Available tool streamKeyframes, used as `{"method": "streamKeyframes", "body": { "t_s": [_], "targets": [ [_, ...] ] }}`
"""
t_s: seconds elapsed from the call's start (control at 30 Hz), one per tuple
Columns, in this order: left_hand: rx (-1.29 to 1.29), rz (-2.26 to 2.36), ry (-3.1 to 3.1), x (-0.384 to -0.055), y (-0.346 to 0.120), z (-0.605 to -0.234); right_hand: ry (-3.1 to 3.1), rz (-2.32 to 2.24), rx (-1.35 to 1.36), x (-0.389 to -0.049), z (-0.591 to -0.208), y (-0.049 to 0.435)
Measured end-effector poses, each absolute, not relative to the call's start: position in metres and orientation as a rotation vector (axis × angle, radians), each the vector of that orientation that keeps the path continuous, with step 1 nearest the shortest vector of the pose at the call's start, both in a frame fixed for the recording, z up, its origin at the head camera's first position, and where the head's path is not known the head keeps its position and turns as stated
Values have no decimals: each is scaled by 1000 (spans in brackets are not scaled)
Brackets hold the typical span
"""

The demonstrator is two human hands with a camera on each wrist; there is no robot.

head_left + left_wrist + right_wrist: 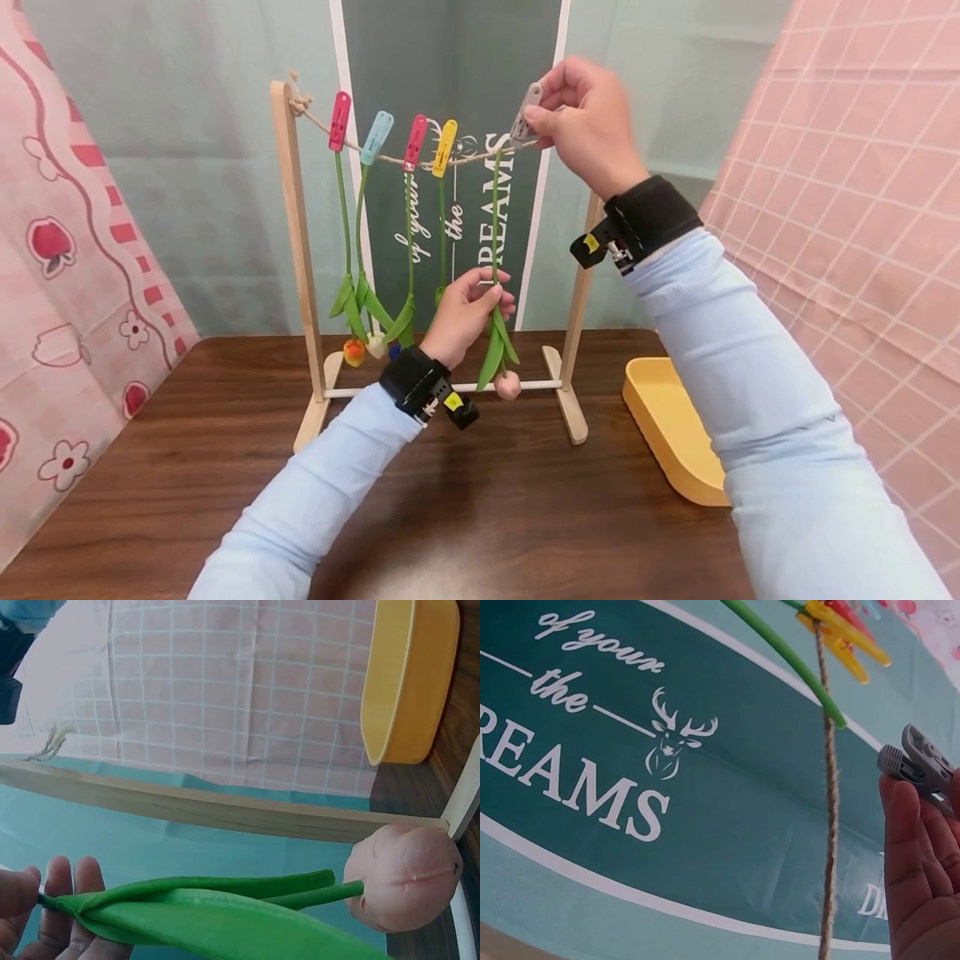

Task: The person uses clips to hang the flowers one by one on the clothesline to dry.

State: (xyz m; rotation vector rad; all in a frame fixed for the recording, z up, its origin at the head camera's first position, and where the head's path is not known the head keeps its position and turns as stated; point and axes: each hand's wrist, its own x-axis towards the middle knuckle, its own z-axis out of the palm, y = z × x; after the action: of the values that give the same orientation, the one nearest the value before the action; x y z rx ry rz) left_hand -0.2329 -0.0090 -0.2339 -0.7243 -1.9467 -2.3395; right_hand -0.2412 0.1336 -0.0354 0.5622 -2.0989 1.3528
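Observation:
My left hand [467, 315] pinches the green stem of a pink artificial tulip [507, 385], which hangs head down with its leaves below the fingers. The stem's upper end reaches the twine [390, 158]; in the right wrist view the stem tip [838, 720] lies right at the twine [829, 825]. Between thumb and fingers my right hand [592, 121] holds a grey clothespin [527, 115] close by the twine, to the right of the stem. In the right wrist view the grey clothespin [919, 763] is apart from the twine.
Red, blue and yellow clothespins [377, 137] hold other tulips [354, 352] upside down along the twine, left of the pink one. A wooden frame [296, 225] carries the twine. On the table's right stands a yellow tray [667, 417]. Printed cloths hang behind and at both sides.

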Motion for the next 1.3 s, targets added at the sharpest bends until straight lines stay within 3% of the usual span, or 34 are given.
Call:
{"method": "streamKeyframes", "body": {
  "t_s": [0.4, 1.3],
  "targets": [
    [-682, -2360, -1943, -243, -7, -237, -2232, 1396, 465, -262, -32, 127],
    [-675, -2365, -1956, -246, 1, -240, -2442, 1155, 410, -264, -41, 125]
  ]
}}
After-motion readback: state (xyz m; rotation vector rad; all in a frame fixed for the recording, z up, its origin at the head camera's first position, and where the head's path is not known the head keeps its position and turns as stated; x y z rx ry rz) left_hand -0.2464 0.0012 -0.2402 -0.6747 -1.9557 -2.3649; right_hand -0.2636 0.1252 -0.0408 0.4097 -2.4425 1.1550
